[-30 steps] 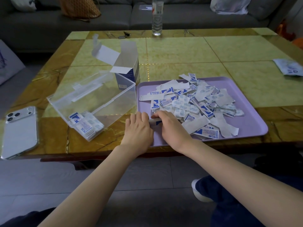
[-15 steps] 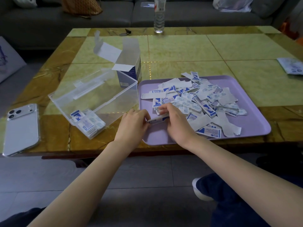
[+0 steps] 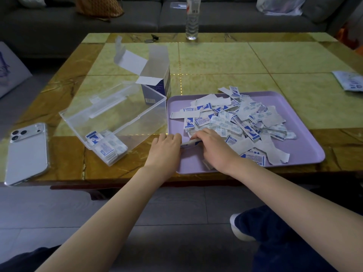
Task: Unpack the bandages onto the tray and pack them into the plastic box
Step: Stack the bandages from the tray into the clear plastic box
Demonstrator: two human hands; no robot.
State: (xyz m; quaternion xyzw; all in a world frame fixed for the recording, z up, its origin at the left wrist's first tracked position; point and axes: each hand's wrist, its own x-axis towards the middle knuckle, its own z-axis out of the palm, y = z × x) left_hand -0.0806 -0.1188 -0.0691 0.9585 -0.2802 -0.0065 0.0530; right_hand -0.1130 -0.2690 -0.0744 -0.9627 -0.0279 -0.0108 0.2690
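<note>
Hands point(image 3: 165, 151) point(image 3: 215, 152) edged inward from tray point(image 3: 191, 163) rim, pinching bandage stack point(image 3: 189, 144)

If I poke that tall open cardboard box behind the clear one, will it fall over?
Probably, yes. The cardboard box stands upright and narrow with its flaps open, so it looks tippy. Its bandages seem already dumped on the tray, so it is likely light and would slide or topple easily.

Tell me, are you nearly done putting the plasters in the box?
Not nearly. Done: the carton stands open, and a small stack lies in the plastic box. In hand: the left hand and right hand grip a bundle over the tray. Left: the big pile on the tray.
</note>
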